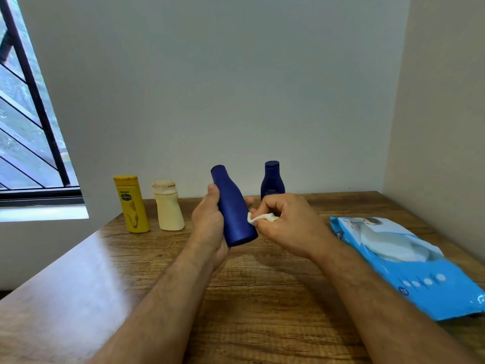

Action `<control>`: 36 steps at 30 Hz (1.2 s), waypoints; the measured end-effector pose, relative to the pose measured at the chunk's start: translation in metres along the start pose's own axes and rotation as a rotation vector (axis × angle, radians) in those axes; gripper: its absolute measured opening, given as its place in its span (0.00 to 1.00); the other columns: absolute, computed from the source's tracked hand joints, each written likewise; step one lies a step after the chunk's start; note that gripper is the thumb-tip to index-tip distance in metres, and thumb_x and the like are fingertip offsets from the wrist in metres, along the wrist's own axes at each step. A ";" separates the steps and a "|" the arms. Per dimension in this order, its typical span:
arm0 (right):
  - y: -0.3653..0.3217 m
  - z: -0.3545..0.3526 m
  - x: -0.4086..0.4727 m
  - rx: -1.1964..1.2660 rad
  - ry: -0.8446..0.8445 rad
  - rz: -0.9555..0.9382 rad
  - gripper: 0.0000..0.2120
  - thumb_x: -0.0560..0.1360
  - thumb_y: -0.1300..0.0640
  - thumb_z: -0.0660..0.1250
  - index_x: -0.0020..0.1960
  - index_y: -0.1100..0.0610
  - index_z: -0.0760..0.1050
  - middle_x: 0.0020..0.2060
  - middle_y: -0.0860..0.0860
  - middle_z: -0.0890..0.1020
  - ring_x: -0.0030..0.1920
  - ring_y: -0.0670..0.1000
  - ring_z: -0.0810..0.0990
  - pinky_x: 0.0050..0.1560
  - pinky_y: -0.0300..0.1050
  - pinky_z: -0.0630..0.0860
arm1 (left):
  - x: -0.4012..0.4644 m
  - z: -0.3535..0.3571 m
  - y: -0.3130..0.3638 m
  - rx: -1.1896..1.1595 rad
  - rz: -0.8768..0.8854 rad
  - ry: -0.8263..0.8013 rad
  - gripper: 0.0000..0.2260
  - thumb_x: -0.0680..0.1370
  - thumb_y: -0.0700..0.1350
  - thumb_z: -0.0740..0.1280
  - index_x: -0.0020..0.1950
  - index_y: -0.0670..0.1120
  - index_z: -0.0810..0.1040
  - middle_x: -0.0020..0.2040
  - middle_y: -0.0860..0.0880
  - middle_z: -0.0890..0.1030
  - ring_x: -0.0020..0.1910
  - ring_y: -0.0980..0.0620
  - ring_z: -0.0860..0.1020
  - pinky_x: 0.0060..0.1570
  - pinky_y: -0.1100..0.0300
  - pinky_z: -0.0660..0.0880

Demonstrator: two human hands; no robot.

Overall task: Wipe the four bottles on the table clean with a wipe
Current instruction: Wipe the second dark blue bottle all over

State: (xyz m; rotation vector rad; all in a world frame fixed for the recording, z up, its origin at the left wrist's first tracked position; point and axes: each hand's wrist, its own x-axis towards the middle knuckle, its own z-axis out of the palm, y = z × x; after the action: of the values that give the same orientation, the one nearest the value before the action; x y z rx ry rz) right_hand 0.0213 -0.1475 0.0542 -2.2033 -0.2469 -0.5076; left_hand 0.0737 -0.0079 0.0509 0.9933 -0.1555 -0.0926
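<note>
One matte blue bottle (233,211), tilted, crumpled white wipe (259,218)

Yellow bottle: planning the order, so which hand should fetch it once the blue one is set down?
Left, probably. The yellow bottle stands nearest the left hand; the right hand pinches the wipe.

The left hand (210,222) covers the near side of the tall dark-blue plastic bottle (233,208), and most of its fingers are hidden behind the bottle body. Most of the crumpled white wipe (258,218) is concealed inside the right hand (286,227), which also hides the base of the short dark-blue plastic bottle (272,181). The label print on the yellow plastic bottle (131,204) is too small to read, and the light-blue plastic wipes pack (409,264) is cut off by the right edge.
</note>
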 end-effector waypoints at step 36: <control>0.032 0.026 0.013 -0.228 -0.011 0.054 0.07 0.77 0.52 0.68 0.54 0.44 0.81 0.43 0.41 0.81 0.41 0.41 0.78 0.39 0.35 0.73 | 0.050 -0.028 -0.035 1.248 0.291 0.345 0.31 0.72 0.52 0.76 0.69 0.42 0.69 0.65 0.44 0.76 0.63 0.45 0.76 0.58 0.53 0.75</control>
State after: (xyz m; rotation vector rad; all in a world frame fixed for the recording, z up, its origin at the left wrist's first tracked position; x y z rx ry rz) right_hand 0.0510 -0.1473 0.0232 -2.4274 -0.1403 -0.5153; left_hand 0.1280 -0.0109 0.0109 2.1910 -0.0211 0.5051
